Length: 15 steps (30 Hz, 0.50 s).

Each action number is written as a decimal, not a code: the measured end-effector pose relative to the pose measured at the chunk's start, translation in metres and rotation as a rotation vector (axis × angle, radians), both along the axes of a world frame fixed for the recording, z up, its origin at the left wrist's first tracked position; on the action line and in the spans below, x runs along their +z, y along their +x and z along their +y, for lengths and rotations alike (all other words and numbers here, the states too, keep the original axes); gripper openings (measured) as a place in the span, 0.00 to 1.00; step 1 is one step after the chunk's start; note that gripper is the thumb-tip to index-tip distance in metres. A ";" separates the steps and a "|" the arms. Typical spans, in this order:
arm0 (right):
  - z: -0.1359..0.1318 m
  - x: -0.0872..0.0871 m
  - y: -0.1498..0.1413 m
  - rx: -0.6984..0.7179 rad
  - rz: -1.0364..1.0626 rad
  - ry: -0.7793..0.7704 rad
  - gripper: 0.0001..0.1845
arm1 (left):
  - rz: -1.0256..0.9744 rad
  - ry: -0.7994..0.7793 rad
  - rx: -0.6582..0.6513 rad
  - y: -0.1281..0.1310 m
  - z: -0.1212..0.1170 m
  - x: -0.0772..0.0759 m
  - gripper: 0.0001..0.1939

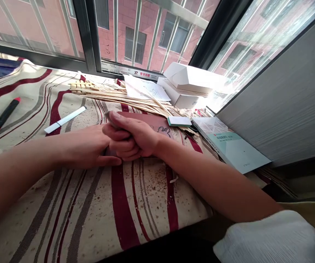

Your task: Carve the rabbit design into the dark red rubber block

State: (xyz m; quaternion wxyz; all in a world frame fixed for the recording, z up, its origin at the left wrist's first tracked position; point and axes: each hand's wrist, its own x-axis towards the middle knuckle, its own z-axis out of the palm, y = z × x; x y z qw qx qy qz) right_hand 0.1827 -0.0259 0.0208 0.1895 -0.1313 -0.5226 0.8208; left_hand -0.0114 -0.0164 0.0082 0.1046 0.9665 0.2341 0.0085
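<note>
My right hand (131, 137) is curled into a fist over the near edge of a dark red notebook (152, 122); a small grey object pokes out above its fingers, too hidden to name. My left hand (90, 148) lies on its side on the striped cloth (91, 212), pressed against the right hand, thumb stretched along the cloth; its other fingers are hidden behind the right fist. Thin bamboo strips (113, 95) lie fanned out just beyond the notebook.
A black and red marker (3, 115) and a white stick (65, 119) lie at the left. A teal-edged block (179, 121), a pale green book (228, 144), white boxes (189, 84) and paper sheets (145, 89) sit near the barred window. Wood dust speckles the cloth.
</note>
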 end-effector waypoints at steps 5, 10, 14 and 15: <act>-0.009 0.014 -0.001 -0.555 0.035 0.138 0.32 | 0.115 0.015 0.144 0.000 0.000 0.000 0.45; -0.006 0.008 -0.017 -0.724 -0.052 0.178 0.32 | 0.016 0.019 0.058 -0.002 0.003 -0.002 0.40; -0.008 0.006 -0.024 -0.703 -0.089 0.243 0.34 | -0.017 -0.003 0.045 -0.003 0.004 -0.003 0.32; -0.009 0.007 -0.024 -0.686 -0.102 0.256 0.34 | -0.025 -0.001 0.040 -0.003 0.004 -0.003 0.30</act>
